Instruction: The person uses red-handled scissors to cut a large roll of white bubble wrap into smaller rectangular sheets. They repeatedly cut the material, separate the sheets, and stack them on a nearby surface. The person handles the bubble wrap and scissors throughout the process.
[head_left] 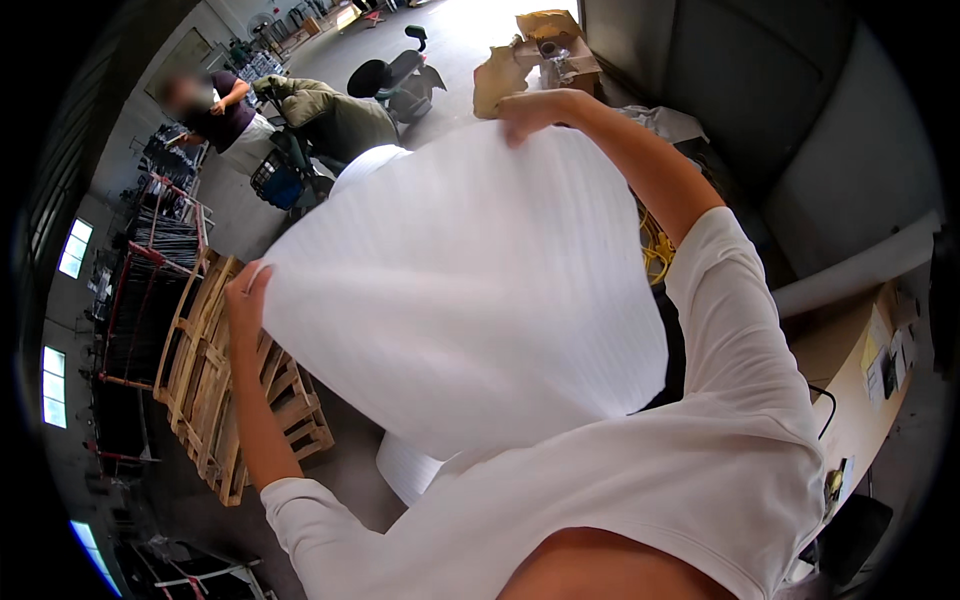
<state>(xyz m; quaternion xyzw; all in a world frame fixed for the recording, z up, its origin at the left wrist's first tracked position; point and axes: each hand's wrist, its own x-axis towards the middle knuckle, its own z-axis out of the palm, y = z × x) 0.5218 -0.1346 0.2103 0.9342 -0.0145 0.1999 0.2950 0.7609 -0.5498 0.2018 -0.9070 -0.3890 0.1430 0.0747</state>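
A large sheet of white packing foam point(460, 300) with fine ribbing spreads across the middle of the view, raised and bulging in front of my body. My left hand point(247, 288) pinches its left edge, the thumb pressed against the foam. Up at the far edge my right hand point(540, 110) grips the sheet from above, its fingertips a little blurred. More white foam point(408, 470) shows below the sheet near my shirt, and a rounded white part point(370, 165) rises behind its far left edge. Whatever lies directly under the sheet is hidden.
Wooden pallets point(215, 375) lie to my left beside a red-framed rack point(150, 260). Farther off, a person point(235, 120) stands near a scooter with a green cover point(335, 115). An opened cardboard box point(560, 50) sits at the back right, and a desk point(850, 390) stands at my right.
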